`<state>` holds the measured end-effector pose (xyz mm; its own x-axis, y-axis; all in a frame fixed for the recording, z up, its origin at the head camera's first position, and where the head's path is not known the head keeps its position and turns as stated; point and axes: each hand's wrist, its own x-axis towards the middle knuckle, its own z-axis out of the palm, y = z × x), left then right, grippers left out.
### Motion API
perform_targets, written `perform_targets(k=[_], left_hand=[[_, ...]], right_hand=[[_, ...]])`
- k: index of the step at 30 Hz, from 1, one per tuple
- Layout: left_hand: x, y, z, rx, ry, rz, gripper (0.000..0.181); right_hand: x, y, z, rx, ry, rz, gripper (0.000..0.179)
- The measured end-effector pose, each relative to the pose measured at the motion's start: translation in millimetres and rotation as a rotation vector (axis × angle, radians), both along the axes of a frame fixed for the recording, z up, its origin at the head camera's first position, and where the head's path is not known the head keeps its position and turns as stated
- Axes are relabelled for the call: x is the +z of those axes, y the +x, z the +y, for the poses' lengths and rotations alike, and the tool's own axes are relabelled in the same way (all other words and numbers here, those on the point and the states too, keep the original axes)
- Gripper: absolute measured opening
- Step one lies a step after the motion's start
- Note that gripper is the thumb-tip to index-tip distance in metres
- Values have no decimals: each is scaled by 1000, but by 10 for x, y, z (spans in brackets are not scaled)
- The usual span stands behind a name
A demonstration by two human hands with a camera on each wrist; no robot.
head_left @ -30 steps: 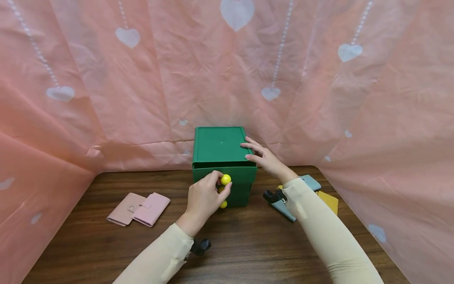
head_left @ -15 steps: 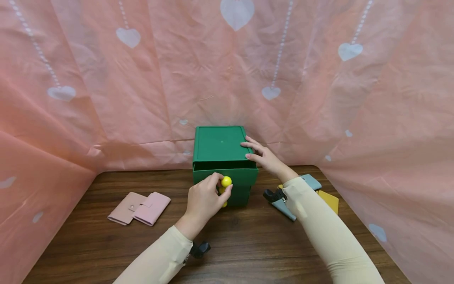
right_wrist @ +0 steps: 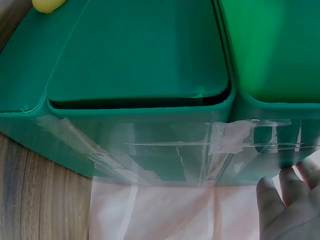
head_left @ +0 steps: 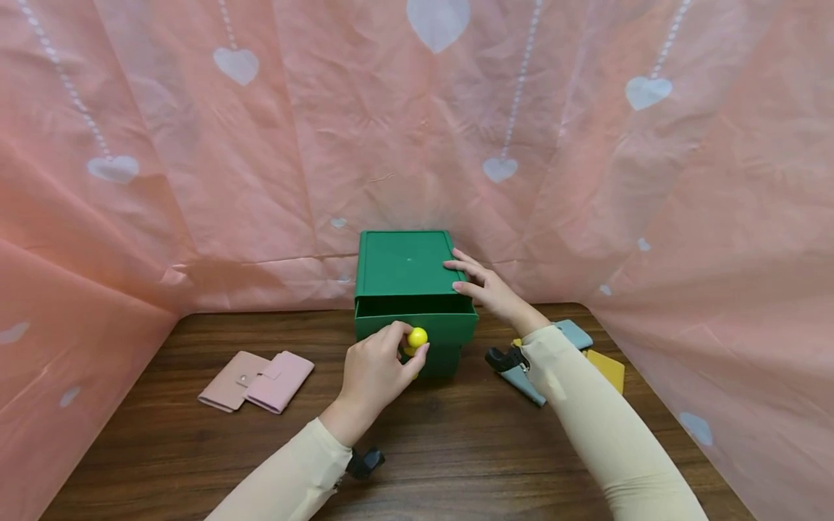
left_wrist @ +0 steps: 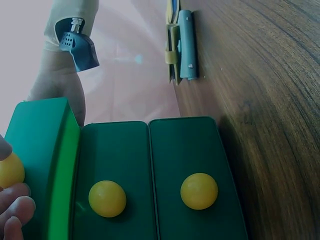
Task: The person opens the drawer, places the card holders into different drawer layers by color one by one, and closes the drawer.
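Observation:
A green box of stacked drawers [head_left: 404, 264] stands at the back of the table. Its top drawer [head_left: 449, 330] is pulled partly out, with a dark gap behind the front. My left hand [head_left: 371, 370] pinches that drawer's round yellow knob [head_left: 418, 337] between thumb and fingers. The two lower drawers, closed in the left wrist view, carry a middle knob [left_wrist: 107, 198] and a bottom knob [left_wrist: 199, 191]. My right hand [head_left: 494, 291] rests with extended fingers on the box's upper right edge; its fingertips [right_wrist: 287, 181] lie against the taped side.
Left of the box, a beige-pink wallet [head_left: 229, 383] overlaps a pink wallet [head_left: 281, 382] on the wooden table [head_left: 456, 463]. To the right, partly behind my forearm, lie blue [head_left: 573, 333] and yellow wallets [head_left: 606, 371]. A pink curtain [head_left: 293, 181] hangs close behind the box.
The top drawer has slid farther out toward me, drawn by my left hand on its knob, and the gap behind its front has widened. My right hand has stayed on the box.

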<state>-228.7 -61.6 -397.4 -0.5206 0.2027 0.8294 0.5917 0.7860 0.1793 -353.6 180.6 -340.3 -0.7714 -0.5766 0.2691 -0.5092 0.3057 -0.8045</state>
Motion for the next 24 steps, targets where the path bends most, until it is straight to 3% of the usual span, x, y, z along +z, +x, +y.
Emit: perform_targets(k=[24], left_hand=[[-1, 106, -6, -31, -35, 36, 29]], right_hand=[[-39, 0, 11, -17, -9, 10, 49]])
